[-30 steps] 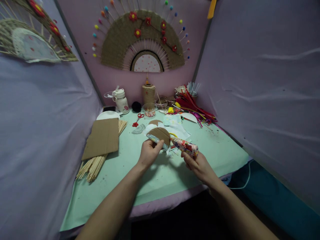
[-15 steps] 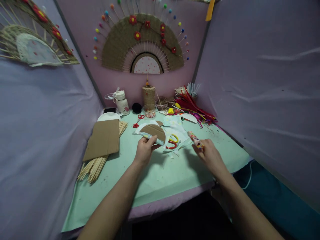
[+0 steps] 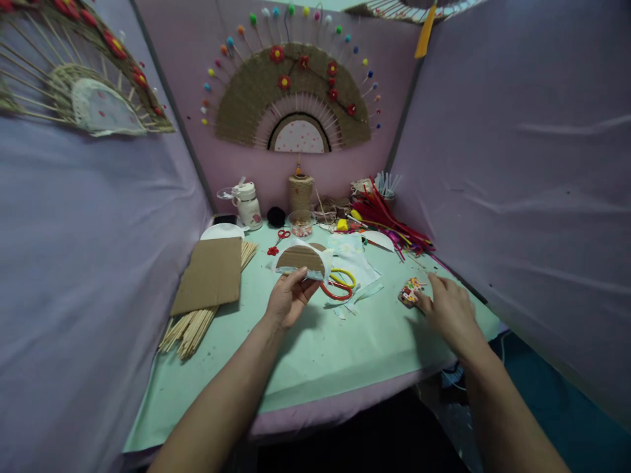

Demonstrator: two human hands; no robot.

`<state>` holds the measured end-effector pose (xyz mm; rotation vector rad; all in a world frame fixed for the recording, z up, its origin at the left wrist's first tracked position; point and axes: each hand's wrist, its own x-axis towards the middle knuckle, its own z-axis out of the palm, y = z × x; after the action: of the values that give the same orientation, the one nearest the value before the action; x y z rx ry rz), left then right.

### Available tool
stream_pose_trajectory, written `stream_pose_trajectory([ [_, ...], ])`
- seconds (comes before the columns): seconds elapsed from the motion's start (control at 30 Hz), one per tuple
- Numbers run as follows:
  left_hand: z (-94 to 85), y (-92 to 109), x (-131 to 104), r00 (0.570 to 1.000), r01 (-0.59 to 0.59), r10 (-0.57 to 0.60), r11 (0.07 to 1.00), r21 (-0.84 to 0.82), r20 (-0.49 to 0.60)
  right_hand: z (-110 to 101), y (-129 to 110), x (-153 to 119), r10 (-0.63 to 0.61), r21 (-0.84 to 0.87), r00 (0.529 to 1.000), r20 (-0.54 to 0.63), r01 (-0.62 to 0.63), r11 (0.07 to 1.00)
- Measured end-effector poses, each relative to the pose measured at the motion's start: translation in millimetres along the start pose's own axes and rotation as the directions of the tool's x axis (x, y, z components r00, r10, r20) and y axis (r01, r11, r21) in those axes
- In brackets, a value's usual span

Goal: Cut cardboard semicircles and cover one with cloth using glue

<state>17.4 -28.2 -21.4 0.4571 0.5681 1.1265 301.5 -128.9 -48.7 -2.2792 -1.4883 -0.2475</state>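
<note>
Cardboard half-disc wrapped in pale fabric [image 3: 302, 260], brown and semicircular, sits pinched in the left hand [image 3: 288, 299], raised just over the mint-green table [image 3: 315, 355]. Right hand [image 3: 446, 309] lies off to the side, fingers curled on the flower-patterned glue stick [image 3: 409, 292] resting on the table. Looks like a gluing step; next calls for pressing the fabric edge flat. Red-and-yellow scissors [image 3: 338, 284] lie between.

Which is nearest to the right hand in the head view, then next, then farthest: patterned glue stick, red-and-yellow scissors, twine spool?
From the right hand:
1. Patterned glue stick, at the fingertips, on the table's right side.
2. Red-and-yellow scissors, mid-table, to its left.
3. Twine spool, at the back wall.
</note>
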Motion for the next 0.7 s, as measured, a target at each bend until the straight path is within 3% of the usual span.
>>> stream_pose_trajectory([
  [0.07, 0.9, 0, -1, 1.0, 0.017, -0.017, 1.0, -0.02, -0.014, -8, -26, 3, -0.11, 0.358, 0.991, -0.071, 0.128, 0.925],
  [0.13, 2.1, -1, -3, 0.999, 0.035, -0.036, 0.999, -0.038, -0.026, -6, -63, 6, -0.142, 0.702, 0.989, -0.036, 0.126, 0.701],
  [0.17, 2.6, -1, -4, 0.999, 0.043, -0.045, 0.998, -0.048, -0.029, -1, -83, 6, -0.122, 0.827, 0.992, 0.014, 0.058, 0.56],
  [0.27, 3.2, -3, -5, 0.999, 0.051, -0.052, 0.996, -0.073, -0.016, 20, -139, 7, -0.084, 0.974, 0.973, 0.216, -0.21, 0.08],
  [0.33, 2.9, -5, -6, 0.999, 0.049, -0.049, 0.996, -0.07, 0.003, 30, -167, 6, -0.138, 0.934, 0.937, 0.322, -0.338, -0.115],
  [0.43, 2.2, -8, -6, 0.999, 0.045, -0.044, 0.998, -0.05, 0.026, 34, -188, 6, -0.161, 0.906, 0.923, 0.35, -0.377, -0.192],
  [0.53, 1.9, -12, -6, 0.998, 0.024, -0.022, 0.999, -0.03, 0.055, 30, -191, 6, -0.126, 0.915, 0.939, 0.321, -0.342, -0.215],
  [0.7, 2.2, -17, -7, 0.996, 0.021, -0.023, 1.0, 0.022, 0.091, 32, -183, 4, -0.068, 0.954, 0.966, 0.249, -0.257, -0.154],
])
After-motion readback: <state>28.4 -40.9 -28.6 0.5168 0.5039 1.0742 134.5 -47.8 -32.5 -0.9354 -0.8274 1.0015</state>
